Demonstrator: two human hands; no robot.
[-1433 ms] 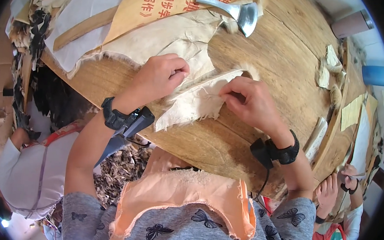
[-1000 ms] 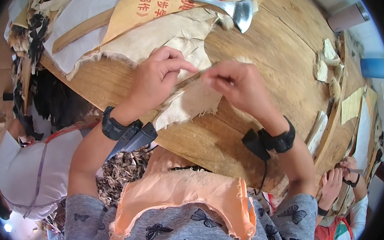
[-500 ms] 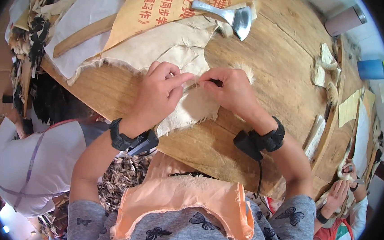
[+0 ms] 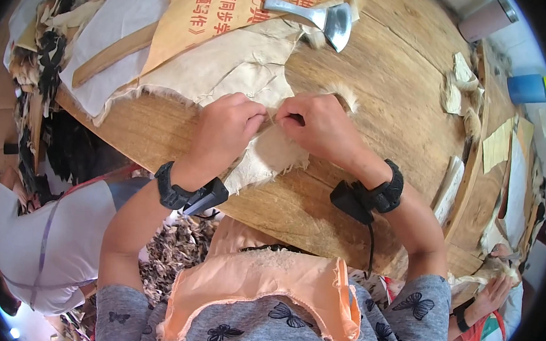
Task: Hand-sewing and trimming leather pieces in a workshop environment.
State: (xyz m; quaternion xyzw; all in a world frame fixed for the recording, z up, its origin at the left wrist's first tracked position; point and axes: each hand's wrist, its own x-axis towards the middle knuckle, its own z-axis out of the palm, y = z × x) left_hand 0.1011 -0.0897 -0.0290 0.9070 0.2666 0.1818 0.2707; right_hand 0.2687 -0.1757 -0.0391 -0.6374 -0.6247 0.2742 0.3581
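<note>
A pale fur hide (image 4: pixel 245 72) lies skin side up on the wooden table, its edges fringed with hair. Over its narrow near part my left hand (image 4: pixel 228 125) is closed, thumb against curled fingers. Facing it across a small gap, my right hand (image 4: pixel 320 124) pinches with thumb and forefinger. Whatever is between the fingertips is too small or hidden to make out. Beyond the hands, a metal blade tool (image 4: pixel 337 27) with a flared edge rests partly on brown printed paper (image 4: pixel 225 6). A tuft of fur (image 4: pixel 343 96) shows behind my right hand.
A wooden strip (image 4: pixel 112 55) crosses white sheeting at the left. Fur scraps (image 4: pixel 177 246) are heaped below the table edge. People work on both sides: a white shirt (image 4: pixel 56 237) at left, a co-worker's hand (image 4: pixel 492 297) at right. A blue container (image 4: pixel 525 89) stands far right.
My left fingers, partly stretched before, have curled in, and a thin light strand seen between my fingertips no longer shows clearly. The co-worker's hands at right have moved nearer to me.
</note>
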